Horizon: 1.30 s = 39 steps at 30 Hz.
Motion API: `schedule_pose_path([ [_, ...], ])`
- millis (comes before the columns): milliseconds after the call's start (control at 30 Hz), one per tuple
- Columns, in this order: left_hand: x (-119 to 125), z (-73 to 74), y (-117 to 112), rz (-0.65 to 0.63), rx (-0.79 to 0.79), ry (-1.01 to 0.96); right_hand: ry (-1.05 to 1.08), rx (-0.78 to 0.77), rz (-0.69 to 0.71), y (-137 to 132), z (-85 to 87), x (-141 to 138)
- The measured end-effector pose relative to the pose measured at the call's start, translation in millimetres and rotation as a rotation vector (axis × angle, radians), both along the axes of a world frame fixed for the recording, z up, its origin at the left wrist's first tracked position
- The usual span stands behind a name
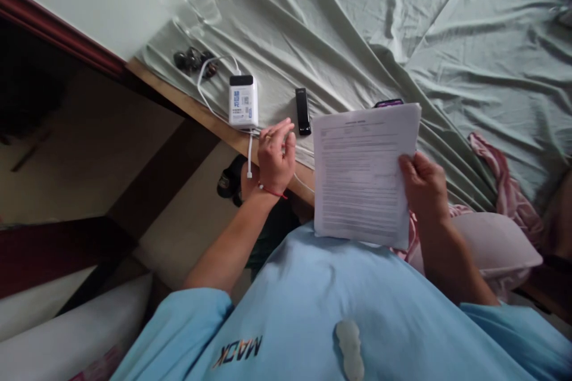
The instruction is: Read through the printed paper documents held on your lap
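While the right hand (423,181) gripped the stack of printed sheets (361,169) at its right edge, thumb pressed on the front page and fingers hidden behind it, the stack stood tilted above the person's lap, its lower edge just over the light blue shirt (313,309). The top edge of the stack covered most of a purple-edged phone (388,102) lying on the pale green bed sheet (447,30). The left hand (274,158) rested at the near edge of the bed, fingers loosely bent with their tips on the sheet; a red thread (272,191) circled its wrist. A white cable (210,104) ran past this hand, and its plug end hung just beside the knuckles; whether the fingers pinched the cable could not be determined. The cable led to a white power bank (243,101) with a printed label, which lay flat near the fingertips. A black stick-shaped device (302,111) lay between the power bank and the sheets, just beyond the left fingertips. The wooden bed frame (179,98) showed along the sheet's edge. A pale pink pillow (491,244) sat under the right forearm, with a crumpled pink cloth (496,172) beside it.
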<state>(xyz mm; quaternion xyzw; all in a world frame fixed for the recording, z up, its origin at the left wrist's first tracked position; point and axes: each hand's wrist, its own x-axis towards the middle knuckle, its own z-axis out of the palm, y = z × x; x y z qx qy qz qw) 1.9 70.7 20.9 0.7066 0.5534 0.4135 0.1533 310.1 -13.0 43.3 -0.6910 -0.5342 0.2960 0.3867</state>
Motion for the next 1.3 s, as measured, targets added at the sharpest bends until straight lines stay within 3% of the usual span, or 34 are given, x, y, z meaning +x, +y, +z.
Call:
schedule_pose_path([
  [167, 8, 0.7, -53, -0.077, -0.371, -0.394, 0.198, 0.065, -0.022, -1, 10.0, -3],
  [233, 15, -2.8, -68, -0.132, -0.413, -0.520, 0.263, 0.069, 0.011, 3, 10.8, -9],
  [333, 26, -6.2, -80, -0.121, -0.405, -0.668, 0.312, 0.053, 0.082, 11, 7.8, -19],
  [500, 30, -12.6, -83, -0.037, -0.583, -0.954, 0.436, 0.052, 0.115, 20, -3.2, -31],
  [567, 25, -16.3, -84, 0.007, -0.602, -0.935, 0.484, 0.014, 0.099, 23, -7.4, -32],
  [733, 11, -17.5, -81, 0.042, -0.618, -0.659, 0.395, -0.122, 0.057, 30, -14.6, -34],
  [1033, 8, -25.9, -64, 0.123, -0.496, -0.452, -0.014, -0.083, 0.016, 16, -31.5, -34],
  [1300, 11, -30.0, -66, 0.125, -0.486, -0.411, -0.097, -0.012, 0.006, 5, -48.0, -35],
])
